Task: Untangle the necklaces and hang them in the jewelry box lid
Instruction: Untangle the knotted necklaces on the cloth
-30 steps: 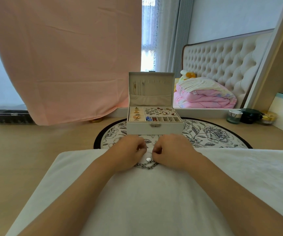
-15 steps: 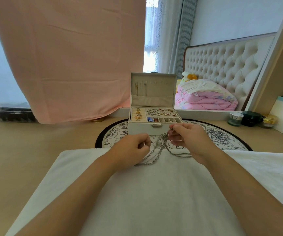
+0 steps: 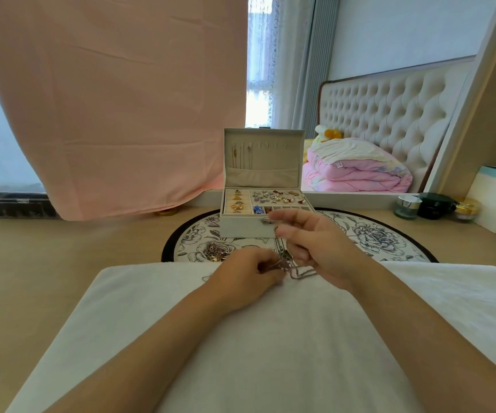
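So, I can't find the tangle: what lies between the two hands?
In the head view, a tangled clump of silver necklace chains lies between the left hand and the right hand, above the far edge of the white cloth.
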{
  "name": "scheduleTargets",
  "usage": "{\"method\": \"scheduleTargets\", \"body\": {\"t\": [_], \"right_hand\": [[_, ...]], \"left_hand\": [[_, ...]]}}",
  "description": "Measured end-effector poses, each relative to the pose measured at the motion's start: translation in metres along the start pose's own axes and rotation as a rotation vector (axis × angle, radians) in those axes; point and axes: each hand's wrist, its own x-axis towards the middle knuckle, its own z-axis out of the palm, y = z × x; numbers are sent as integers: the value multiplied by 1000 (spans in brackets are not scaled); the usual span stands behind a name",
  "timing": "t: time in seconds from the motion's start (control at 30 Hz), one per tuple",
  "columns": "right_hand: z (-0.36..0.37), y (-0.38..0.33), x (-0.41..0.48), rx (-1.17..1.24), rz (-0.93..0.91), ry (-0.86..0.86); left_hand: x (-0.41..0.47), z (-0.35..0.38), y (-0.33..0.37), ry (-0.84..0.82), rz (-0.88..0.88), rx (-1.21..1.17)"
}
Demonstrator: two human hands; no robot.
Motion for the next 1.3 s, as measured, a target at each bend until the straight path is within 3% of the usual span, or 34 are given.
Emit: {"method": "scheduleTargets", "body": {"t": [0.07, 0.17, 0.2, 0.27, 0.33, 0.37, 0.43, 0.47, 0.53, 0.6, 0.7, 0.77, 0.9, 1.0, 1.07, 1.2, 1.3], "right_hand": [[-5, -1, -3, -309, -76, 32], [-16, 1, -2, -898, -167, 239], [-20, 2, -1, -1034, -170, 326], [-26, 3, 0, -1125, -139, 467], [-28, 6, 3, -959, -67, 544], [-29, 7, 6, -700, 1, 534], [-23, 3, 5, -47, 158, 403], [-22, 1, 5, 160, 206, 334], [-24, 2, 4, 239, 247, 260], [-29, 5, 4, -47, 208, 293], [-37, 7, 0, -848, 121, 443], [-38, 5, -3, -1192, 130, 521], [-35, 1, -5, -1491, 153, 445], [-36, 7, -2, -1687, 214, 303], [-33, 13, -1, -1636, 149, 204], [-19, 22, -3, -1238, -112, 73], [-11, 25, -2, -1303, -35, 20]], "left_hand": [[1, 0, 0, 18, 1, 22], [-1, -9, -3, 54, -46, 12], [-2, -13, -4, 74, -100, -40], [-1, -19, 0, 121, -254, -367], [2, -23, 8, 160, -392, -811], [4, -24, 11, 173, -421, -966], [5, -26, 11, 134, -429, -1037], [3, -26, 9, 110, -417, -986], [2, -28, 4, 99, -425, -876], [3, -30, 0, 152, -421, -688], [1, -37, -8, 244, -291, -141], [-2, -44, -11, 250, -251, 198], [-2, -44, -12, 221, -249, 426], [-1, -34, -20, 117, -202, 445], [-2, -28, -23, 41, -112, 452], [-4, -22, -13, 111, 64, 478], [-7, -22, -9, 4, -10, 374]]}}
